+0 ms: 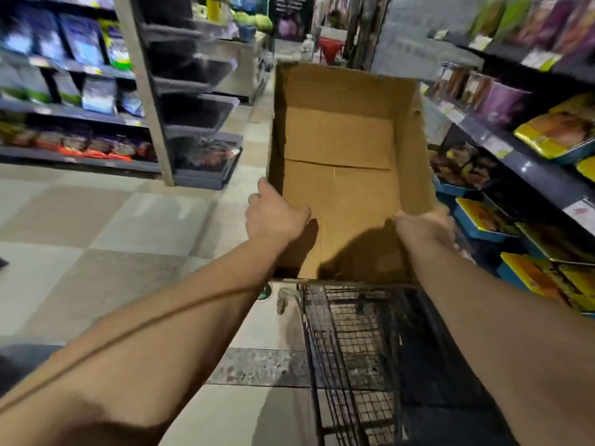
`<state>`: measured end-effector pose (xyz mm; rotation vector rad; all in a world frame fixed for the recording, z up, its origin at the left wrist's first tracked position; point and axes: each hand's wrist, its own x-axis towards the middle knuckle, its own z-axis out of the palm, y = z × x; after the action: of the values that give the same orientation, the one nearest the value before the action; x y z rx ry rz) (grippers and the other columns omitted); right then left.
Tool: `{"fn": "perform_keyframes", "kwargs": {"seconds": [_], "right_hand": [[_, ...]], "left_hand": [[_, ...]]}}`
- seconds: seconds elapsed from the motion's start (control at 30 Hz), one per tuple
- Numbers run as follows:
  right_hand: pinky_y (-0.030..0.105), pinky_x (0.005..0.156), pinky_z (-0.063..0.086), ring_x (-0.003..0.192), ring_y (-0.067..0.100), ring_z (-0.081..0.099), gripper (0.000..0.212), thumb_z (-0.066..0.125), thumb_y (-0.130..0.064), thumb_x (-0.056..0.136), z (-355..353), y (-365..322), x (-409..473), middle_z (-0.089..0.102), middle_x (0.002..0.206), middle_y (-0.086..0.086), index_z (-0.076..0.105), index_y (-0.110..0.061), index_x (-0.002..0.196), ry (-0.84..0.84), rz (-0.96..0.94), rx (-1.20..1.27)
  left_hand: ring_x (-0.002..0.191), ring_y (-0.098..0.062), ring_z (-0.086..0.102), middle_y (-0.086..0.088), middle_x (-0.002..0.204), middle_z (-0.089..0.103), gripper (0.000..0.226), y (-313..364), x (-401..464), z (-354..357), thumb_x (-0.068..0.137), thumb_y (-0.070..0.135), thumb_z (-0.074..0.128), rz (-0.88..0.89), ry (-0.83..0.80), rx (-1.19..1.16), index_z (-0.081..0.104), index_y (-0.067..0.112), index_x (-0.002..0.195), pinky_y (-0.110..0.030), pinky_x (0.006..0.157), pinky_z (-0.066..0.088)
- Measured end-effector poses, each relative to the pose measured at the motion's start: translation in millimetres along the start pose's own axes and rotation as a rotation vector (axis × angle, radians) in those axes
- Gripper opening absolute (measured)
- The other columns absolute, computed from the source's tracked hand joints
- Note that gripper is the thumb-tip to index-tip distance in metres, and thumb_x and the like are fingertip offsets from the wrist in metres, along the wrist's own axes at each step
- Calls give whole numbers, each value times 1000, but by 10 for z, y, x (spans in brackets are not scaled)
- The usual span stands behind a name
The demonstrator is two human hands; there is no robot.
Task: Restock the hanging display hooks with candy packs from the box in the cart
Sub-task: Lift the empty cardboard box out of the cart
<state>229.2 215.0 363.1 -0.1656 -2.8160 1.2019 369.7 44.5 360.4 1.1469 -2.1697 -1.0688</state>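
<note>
step: empty box (341, 175) at frame centre, restock seemingly done | left hand (273, 217) and right hand (421, 222) grip its side walls over cart (363, 349) | next: lift it clear

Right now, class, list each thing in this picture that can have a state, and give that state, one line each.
Cardboard box: open at the top, no candy packs visible inside, gripped at both sides.
Left hand: grips the box's left wall.
Right hand: grips the box's right wall.
Wire cart: basket below the box, nothing visible inside.
</note>
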Motion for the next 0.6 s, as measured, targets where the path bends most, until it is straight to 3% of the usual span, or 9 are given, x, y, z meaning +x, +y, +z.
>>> {"fn": "perform_keyframes", "kwargs": {"seconds": [0.17, 0.37, 0.6], "right_hand": [[49, 107, 36, 131, 38, 45, 73, 66, -43, 82, 665, -819, -428, 44, 144, 17, 39, -11, 140, -142, -137, -36], [47, 107, 37, 129, 36, 46, 70, 65, -45, 83, 1713, -1583, -788, 46, 141, 15, 39, -12, 140, -342, -262, -3], [46, 107, 36, 125, 37, 48, 65, 64, -43, 86, 3019, -2500, -472, 48, 137, 14, 39, -11, 137, -511, -302, -43]], "left_hand": [[135, -35, 50, -11, 145, 50, 85, -523, 432, -765, 84, 43, 78, -104, 169, -27, 30, 17, 150, -48, 108, 47], [132, -34, 52, -13, 142, 54, 83, -1146, 1074, -1404, 82, 43, 80, -262, 305, 6, 35, 15, 147, -50, 107, 49], [135, -36, 49, -14, 146, 49, 86, -1547, 2370, -1570, 84, 43, 77, -409, 363, 56, 30, 16, 150, -50, 109, 47]]}}
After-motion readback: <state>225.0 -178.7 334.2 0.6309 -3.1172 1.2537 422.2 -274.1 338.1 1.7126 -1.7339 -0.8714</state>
